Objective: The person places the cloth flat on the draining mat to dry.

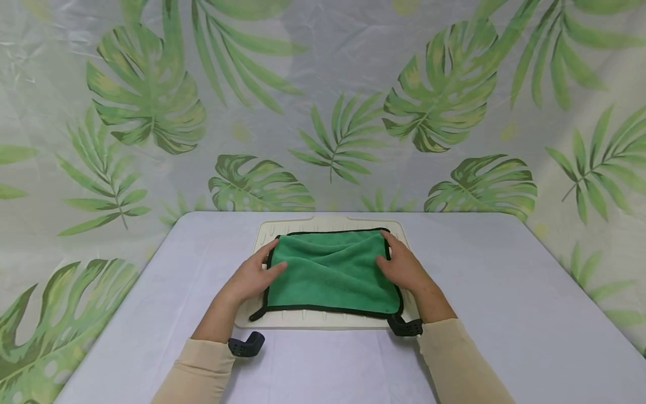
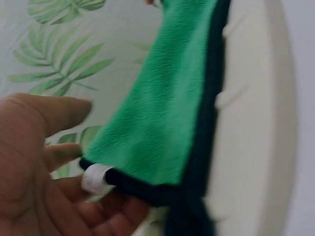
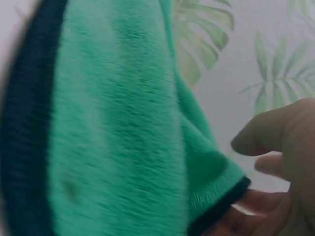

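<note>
A green cloth (image 1: 333,275) with dark edging lies loosely creased over a cream ridged mat (image 1: 323,321). My left hand (image 1: 254,276) is at the cloth's left side, its thumb apart from the fingers. In the left wrist view those fingers reach behind the cloth's edge, beside a small white tag (image 2: 95,179), and the thumb stands off the fabric. On the opposite side is my right hand (image 1: 405,270). Its thumb is also clear of the green cloth (image 3: 118,123) in the right wrist view, with the other fingers behind the dark-edged corner.
Below the mat spreads a table with a white cover (image 1: 479,269). A leaf-patterned sheet (image 1: 343,67) hangs behind and beside it. Dark wrist-worn devices (image 1: 246,344) jut inward at both wrists, the right one close to the cloth's near corner.
</note>
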`<state>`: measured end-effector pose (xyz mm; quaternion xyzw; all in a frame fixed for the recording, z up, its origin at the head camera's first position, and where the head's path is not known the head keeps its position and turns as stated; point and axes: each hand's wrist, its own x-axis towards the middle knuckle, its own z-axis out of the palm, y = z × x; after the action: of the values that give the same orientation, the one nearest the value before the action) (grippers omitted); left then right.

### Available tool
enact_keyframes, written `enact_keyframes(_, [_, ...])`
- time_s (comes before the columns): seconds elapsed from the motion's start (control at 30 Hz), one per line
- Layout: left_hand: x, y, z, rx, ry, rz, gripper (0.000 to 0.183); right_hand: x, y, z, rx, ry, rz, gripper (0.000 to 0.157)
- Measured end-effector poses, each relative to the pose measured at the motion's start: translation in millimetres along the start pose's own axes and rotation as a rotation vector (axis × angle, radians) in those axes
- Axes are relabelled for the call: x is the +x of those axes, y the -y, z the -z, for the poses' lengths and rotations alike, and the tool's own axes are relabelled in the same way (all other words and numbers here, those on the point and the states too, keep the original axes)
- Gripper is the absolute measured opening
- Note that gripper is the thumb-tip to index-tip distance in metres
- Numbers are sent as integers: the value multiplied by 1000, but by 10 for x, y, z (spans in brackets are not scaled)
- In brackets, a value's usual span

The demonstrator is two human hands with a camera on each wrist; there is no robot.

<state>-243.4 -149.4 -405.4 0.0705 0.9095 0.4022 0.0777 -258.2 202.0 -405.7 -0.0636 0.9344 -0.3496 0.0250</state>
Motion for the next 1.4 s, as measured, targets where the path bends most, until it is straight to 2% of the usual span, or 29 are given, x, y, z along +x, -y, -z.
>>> enact_keyframes(0.13, [-51,-10,104,2,109,17,76,-32,-7,88,-44,100,-47,71])
enact_keyframes(0.3, [-127,-19,179,-64,268,67,89,-107,0,213,18,291,-83,88])
enact_keyframes(0.37, [-144,-8,191,-84,301,84,95,-140,20,252,53,348,-92,96])
enact_keyframes(0.47, [-162,16,225,-95,339,88,99,-159,17,295,76,388,-94,103])
enact_keyframes(0.7, [-220,16,345,-115,419,79,101,-197,-7,401,84,467,-121,103])
enact_keyframes(0.83, [-184,33,322,-77,380,86,97,-176,-20,391,83,454,-113,101])
enact_keyframes(0.93, [-126,62,261,-59,295,81,91,-126,-45,352,61,355,-82,94])
enact_keyframes(1.07, [-41,98,131,-57,151,39,79,-64,-76,282,5,193,-38,75])
enact_keyframes(1.17, [15,105,18,-83,77,14,71,-33,-95,219,-5,133,-9,67])
enact_keyframes(1.3, [61,102,-98,-108,59,3,67,-9,-112,140,-16,134,15,62])
enact_keyframes(1.4, [66,98,-106,-90,66,2,67,-5,-104,116,-31,130,14,61])
